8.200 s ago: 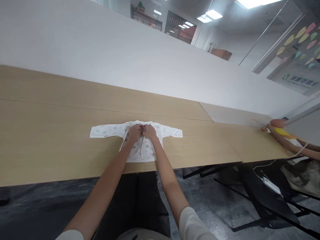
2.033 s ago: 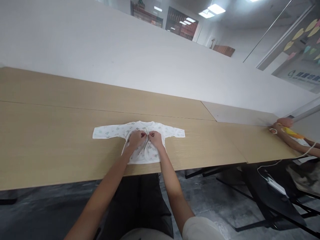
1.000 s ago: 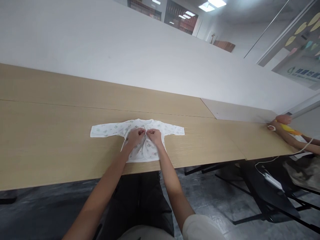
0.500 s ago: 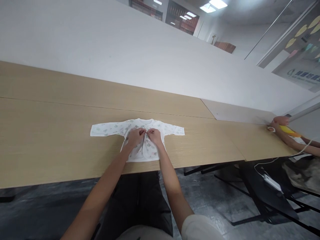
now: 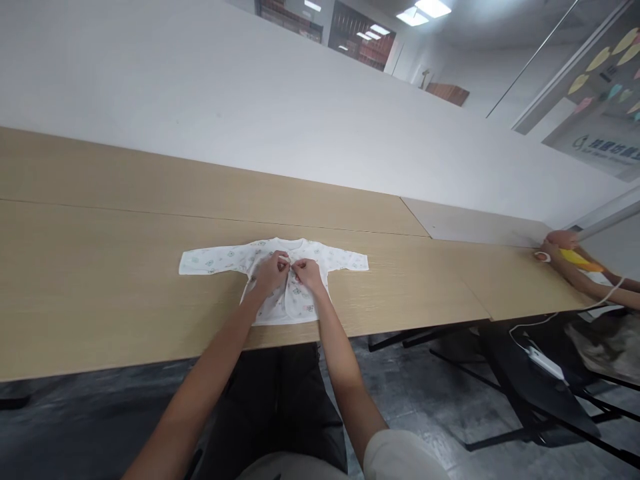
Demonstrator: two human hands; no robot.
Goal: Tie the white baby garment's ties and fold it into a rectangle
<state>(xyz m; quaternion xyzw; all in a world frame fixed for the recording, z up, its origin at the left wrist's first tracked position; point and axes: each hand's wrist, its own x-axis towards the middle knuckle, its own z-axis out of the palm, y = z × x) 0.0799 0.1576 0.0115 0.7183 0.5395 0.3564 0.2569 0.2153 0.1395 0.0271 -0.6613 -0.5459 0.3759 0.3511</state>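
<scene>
A small white baby shirt (image 5: 300, 308) with a scattered print lies face up on the table, its sleeves spread to both sides and its neckline away from me. Over the upper chest, my left hand (image 5: 273, 272) pinches the front edge of the cloth. Close beside it, my right hand (image 5: 307, 273) is also closed in a pinch on the front opening. The fingertips of both hands nearly meet at the middle of the shirt. Whatever small fastening lies between them is too small to make out.
The long wooden table (image 5: 110, 287) runs along a white partition wall (image 5: 175, 100). At the far right, another person's arm (image 5: 575, 273) rests on the table near something yellow. A black chair (image 5: 530, 380) with a white power strip (image 5: 546, 365) stands below on the right.
My left fingers have shifted slightly at the front edge of the shirt. My right hand stays almost in place, and the shirt lies as before.
</scene>
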